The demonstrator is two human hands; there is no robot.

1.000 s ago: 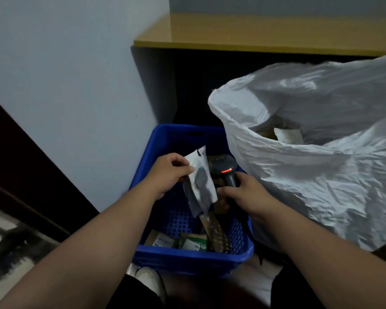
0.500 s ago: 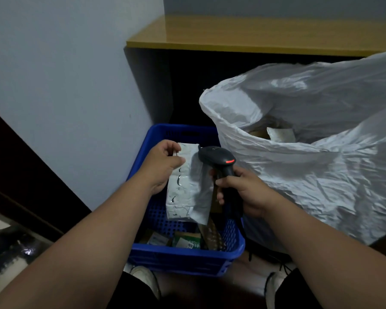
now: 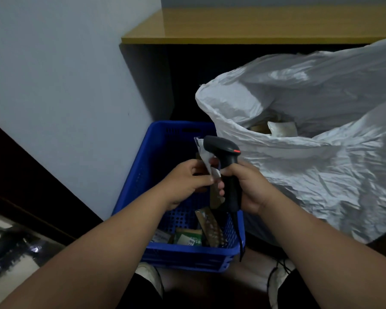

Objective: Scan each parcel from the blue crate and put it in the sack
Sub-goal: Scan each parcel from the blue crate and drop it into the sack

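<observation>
My left hand (image 3: 188,178) pinches a small white parcel (image 3: 206,160), seen edge-on, above the blue crate (image 3: 140,172). My right hand (image 3: 243,186) grips the handle of a black barcode scanner (image 3: 223,148), whose head with a red light sits just over the parcel's top. Both hands nearly touch above the crate's middle. Several parcels (image 3: 187,236) lie at the crate's near end. The white sack (image 3: 310,175) stands open right of the crate, with parcels (image 3: 281,128) showing inside its mouth.
A pale wall (image 3: 65,85) runs along the crate's left side. A wooden shelf (image 3: 254,25) juts out above a dark recess behind the crate and sack. The scanner's cable (image 3: 240,237) hangs over the crate's near right corner. My shoes (image 3: 149,277) sit below the crate.
My left hand has turned the white parcel from flat-on to edge-on and drawn it in beside the scanner. The right hand stays gripping the scanner, its head now over the parcel's top.
</observation>
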